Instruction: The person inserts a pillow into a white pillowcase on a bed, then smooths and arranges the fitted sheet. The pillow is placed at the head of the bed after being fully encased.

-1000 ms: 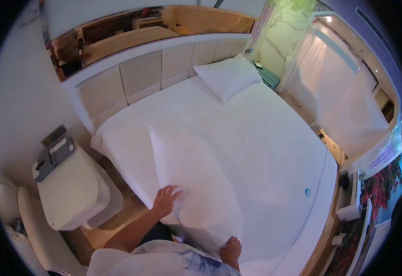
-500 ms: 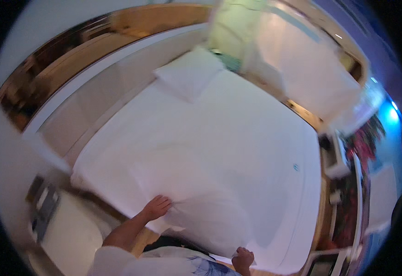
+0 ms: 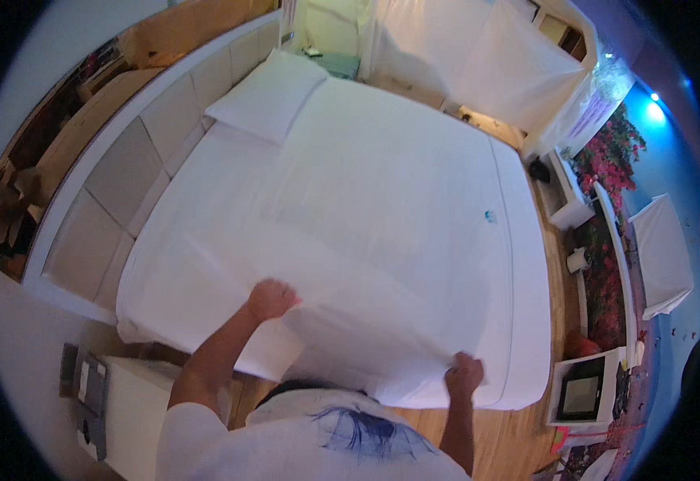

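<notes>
A white sheet [image 3: 358,325] stretches between my two hands above the near side of a white-covered bed [image 3: 398,168]. My left hand [image 3: 273,300] is closed on one part of its near edge. Farther right, my right hand [image 3: 465,372] grips another part, fingers curled round the cloth. Toward the far side the sheet merges with the white bedding, so its far edge is hard to make out. A white pillow [image 3: 270,96] lies at the far end of the headboard side. A small blue-green mark [image 3: 490,216] shows on the bedding toward the foot.
A padded beige headboard [image 3: 149,152] runs along the left. A white bedside cabinet [image 3: 137,401] stands at the lower left. White shelving with a dark-fronted box [image 3: 580,394] is at the right, beside wooden floor [image 3: 502,441]. White cloths [image 3: 518,64] drape the far side.
Both my hands have risen and moved away from my body, lifting the sheet's near edge. The right hand has also moved rightward. The view has shifted, showing more floor.
</notes>
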A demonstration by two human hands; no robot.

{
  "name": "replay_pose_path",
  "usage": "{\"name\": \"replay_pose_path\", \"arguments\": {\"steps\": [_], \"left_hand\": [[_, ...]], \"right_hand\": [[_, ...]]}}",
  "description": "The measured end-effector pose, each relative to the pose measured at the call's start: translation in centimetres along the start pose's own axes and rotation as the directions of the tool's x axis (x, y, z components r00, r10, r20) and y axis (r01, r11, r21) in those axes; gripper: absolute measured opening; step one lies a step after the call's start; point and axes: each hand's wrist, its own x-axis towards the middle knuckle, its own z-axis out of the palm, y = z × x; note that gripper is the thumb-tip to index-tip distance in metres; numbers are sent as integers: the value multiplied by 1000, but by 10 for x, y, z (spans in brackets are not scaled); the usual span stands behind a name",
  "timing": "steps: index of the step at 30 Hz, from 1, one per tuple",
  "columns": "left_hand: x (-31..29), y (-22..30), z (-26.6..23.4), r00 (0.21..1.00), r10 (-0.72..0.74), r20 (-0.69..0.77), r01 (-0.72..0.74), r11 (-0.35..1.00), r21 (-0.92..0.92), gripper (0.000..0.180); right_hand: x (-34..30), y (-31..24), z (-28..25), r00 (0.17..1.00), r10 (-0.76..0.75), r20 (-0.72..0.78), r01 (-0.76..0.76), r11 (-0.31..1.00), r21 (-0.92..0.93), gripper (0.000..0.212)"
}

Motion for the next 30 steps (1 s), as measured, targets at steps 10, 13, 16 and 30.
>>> {"name": "replay_pose_path", "arguments": {"steps": [10, 13, 16, 30], "left_hand": [[69, 95, -53, 985, -47, -164, 32, 995, -94, 28], [35, 105, -8, 993, -113, -38, 107, 986, -127, 25], [32, 119, -9, 982, -190, 3, 187, 967, -174, 22], [56, 126, -21, 995, -97, 5, 94, 959, -269, 30]], "right_hand": [[50, 105, 0, 969, -20, -246, 13, 999, -30, 14], [39, 93, 27, 990, 113, 88, -112, 993, -22, 23], [43, 51, 16, 999, 8, -38, -2, 989, 150, 40], [56, -17, 44, 948, -277, 157, 210, 915, 343, 22]]}}
